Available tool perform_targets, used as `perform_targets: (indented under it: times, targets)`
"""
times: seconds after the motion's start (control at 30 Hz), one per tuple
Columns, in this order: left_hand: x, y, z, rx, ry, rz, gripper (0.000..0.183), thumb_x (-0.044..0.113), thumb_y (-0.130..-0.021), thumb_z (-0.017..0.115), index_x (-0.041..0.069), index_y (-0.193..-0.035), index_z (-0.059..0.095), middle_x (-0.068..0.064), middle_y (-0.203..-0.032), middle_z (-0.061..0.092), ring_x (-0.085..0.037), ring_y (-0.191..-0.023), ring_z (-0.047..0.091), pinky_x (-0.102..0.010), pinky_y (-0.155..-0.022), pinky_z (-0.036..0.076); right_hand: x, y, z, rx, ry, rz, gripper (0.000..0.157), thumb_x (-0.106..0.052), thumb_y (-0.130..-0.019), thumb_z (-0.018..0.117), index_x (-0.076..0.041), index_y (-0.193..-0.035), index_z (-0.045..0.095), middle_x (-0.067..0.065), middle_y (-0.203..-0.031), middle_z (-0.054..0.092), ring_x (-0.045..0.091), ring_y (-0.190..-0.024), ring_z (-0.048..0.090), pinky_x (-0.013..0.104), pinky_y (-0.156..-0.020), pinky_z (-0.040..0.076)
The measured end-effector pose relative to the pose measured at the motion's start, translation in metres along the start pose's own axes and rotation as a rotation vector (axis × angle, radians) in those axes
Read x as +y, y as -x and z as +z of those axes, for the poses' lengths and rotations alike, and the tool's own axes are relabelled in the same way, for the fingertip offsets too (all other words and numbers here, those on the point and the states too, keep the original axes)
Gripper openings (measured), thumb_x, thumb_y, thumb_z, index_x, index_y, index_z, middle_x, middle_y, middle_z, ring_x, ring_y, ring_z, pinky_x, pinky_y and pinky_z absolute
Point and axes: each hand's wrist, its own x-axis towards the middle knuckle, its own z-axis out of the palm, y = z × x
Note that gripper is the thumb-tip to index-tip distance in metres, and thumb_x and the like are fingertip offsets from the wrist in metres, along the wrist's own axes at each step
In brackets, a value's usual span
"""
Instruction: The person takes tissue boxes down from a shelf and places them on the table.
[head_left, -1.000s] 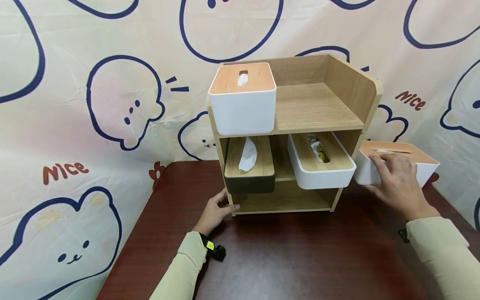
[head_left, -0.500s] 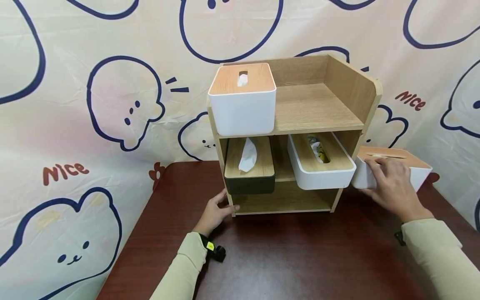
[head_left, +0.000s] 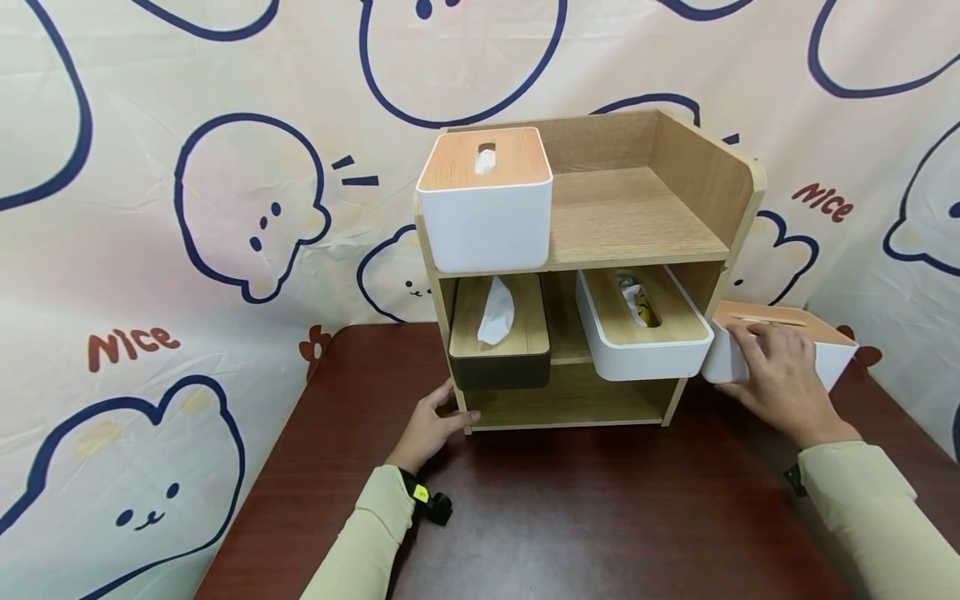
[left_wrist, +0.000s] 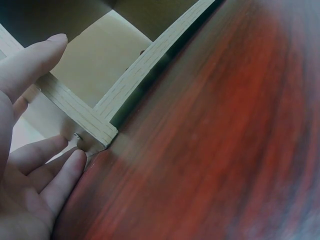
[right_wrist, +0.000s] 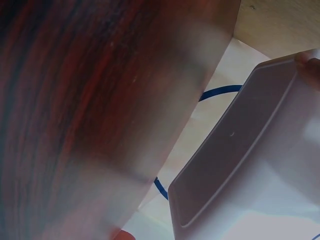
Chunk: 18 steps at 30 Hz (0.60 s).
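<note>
In the head view my right hand (head_left: 783, 379) grips a white tissue box (head_left: 834, 360) with a wooden lid, just right of the wooden shelf (head_left: 645, 217). Its fingers lie over the lid's near edge. The right wrist view shows the box's underside (right_wrist: 225, 140) tilted and raised off the table. My left hand (head_left: 429, 427) grips the shelf's lower left corner. In the left wrist view its thumb (left_wrist: 37, 62) lies on the inner side of the side panel (left_wrist: 75, 107), and its fingers press the outer side.
A white tissue box (head_left: 486, 221) with a wooden lid stands top left on the shelf. On the middle level are a dark green tissue box (head_left: 501, 369) and a white tissue box (head_left: 652, 362), both jutting out. The dark red table (head_left: 585, 508) stretches in front; a patterned cloth (head_left: 225, 350) hangs behind.
My right hand and its tissue box have moved down and slightly left, closer to the shelf's right side. The left hand has stayed at the shelf corner.
</note>
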Motion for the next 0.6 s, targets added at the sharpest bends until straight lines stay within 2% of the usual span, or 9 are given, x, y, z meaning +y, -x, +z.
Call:
perform_targets:
  times: [0.17,0.4,0.43,0.5,0.6]
  targets:
    - [-0.0002,0.0010,0.0009,0.009,0.002,0.006,0.079,0.038,-0.077,0.083,0.035,-0.145,0.044,0.005,-0.141,0.050,-0.020,-0.113,0.060,-0.042,-0.091,0.048,0.0010,0.0003,0.0018,0.006,-0.001,-0.006,0.096,-0.084,-0.082,0.027,-0.006,-0.135,0.044,0.030,-0.122,0.042,0.051,-0.113,0.039,0.066,-0.083,0.026]
    - [0.0002,0.0014,0.0013,0.019,-0.009,0.010,0.079,0.039,-0.077,0.083,0.035,-0.145,0.045,0.005,-0.138,0.053,-0.019,-0.116,0.057,-0.040,-0.090,0.049,0.0007,0.0013,0.0023,-0.017,0.006,0.005,0.097,-0.084,-0.080,0.024,-0.006,-0.136,0.042,0.030,-0.123,0.041,0.051,-0.112,0.038,0.066,-0.084,0.025]
    - [0.0002,0.0013,0.0015,0.016,-0.007,0.017,0.079,0.039,-0.077,0.083,0.035,-0.146,0.045,0.004,-0.138,0.053,-0.020,-0.116,0.058,-0.040,-0.089,0.049,0.0008,0.0017,0.0021,-0.025,0.006,0.007,0.096,-0.083,-0.080,0.032,-0.006,-0.137,0.042,0.030,-0.123,0.041,0.051,-0.113,0.037,0.066,-0.084,0.025]
    - [0.0001,0.0010,0.0016,0.012,-0.002,0.023,0.079,0.039,-0.077,0.083,0.035,-0.145,0.045,0.003,-0.137,0.054,-0.020,-0.116,0.058,-0.039,-0.088,0.050,0.0012,0.0022,0.0022,-0.038,0.006,0.010,0.096,-0.077,-0.075,0.060,-0.006,-0.138,0.042,0.030,-0.124,0.042,0.050,-0.114,0.037,0.065,-0.085,0.025]
    - [0.0000,0.0004,0.0017,0.009,0.003,0.020,0.077,0.037,-0.078,0.083,0.036,-0.145,0.045,0.005,-0.137,0.054,-0.019,-0.116,0.058,-0.039,-0.088,0.050,0.0008,0.0029,0.0029,-0.062,0.013,0.023,0.098,-0.043,-0.063,0.091,-0.008,-0.139,0.041,0.029,-0.125,0.041,0.049,-0.116,0.036,0.065,-0.088,0.025]
